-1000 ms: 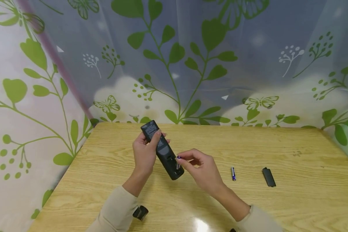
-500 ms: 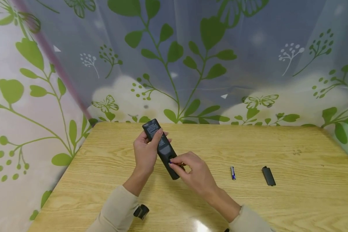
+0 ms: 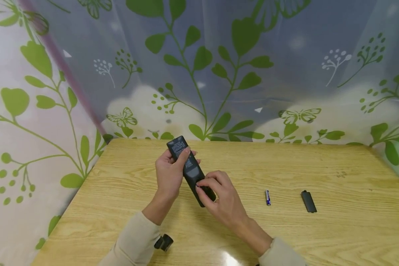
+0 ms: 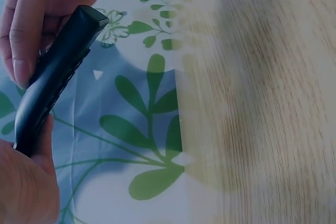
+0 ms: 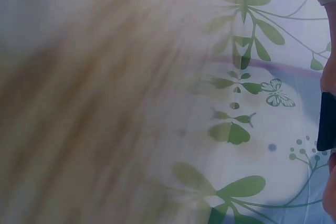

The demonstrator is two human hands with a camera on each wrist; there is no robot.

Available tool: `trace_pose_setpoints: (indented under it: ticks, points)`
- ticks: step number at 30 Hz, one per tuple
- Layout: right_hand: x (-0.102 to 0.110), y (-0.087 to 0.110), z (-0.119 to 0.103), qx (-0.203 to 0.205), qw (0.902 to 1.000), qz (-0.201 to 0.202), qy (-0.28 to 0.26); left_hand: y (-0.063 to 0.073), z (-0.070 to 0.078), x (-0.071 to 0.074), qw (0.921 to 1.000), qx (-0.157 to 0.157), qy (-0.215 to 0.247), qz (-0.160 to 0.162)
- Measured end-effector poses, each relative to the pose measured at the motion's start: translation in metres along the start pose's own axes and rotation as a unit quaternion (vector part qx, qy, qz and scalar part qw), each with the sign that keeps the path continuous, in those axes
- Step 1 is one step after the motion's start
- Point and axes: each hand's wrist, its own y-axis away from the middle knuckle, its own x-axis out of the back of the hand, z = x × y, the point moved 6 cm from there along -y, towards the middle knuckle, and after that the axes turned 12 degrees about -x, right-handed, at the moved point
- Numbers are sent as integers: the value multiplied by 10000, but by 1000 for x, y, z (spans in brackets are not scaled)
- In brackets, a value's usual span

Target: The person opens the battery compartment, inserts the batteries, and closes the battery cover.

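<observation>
My left hand (image 3: 169,171) holds a black remote control (image 3: 192,170), back side up and tilted, its thumb lying across the label. At the remote's lower half, my right hand (image 3: 227,201) has thumb and index fingertips pinched together over the battery compartment. The small battery between them is almost wholly hidden by the fingers. In the left wrist view the remote (image 4: 58,72) shows edge-on between both hands. To the right on the table lie a loose blue and silver battery (image 3: 268,197) and the black battery cover (image 3: 308,201).
Both hands work above a wood-grain table (image 3: 119,195). A curtain (image 3: 219,92) with green leaves and butterflies hangs right behind its far edge. A black wrist camera (image 3: 164,242) juts from the left sleeve.
My right hand has brought the battery from the compartment's right side to the remote's left edge, where the fingers now cover it. The remote has shifted slightly right; the loose battery and cover stay put.
</observation>
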Motion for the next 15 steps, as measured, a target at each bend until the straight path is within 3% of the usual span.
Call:
trace_pose_setpoints:
  ticks: [7,15]
  points:
    - [3,2,4,-96,9999,75,103,1,0,-2,9999,46,31,109]
    - [5,2,3,143,9998,57,105,1,-1,-2,9989,250,186,340]
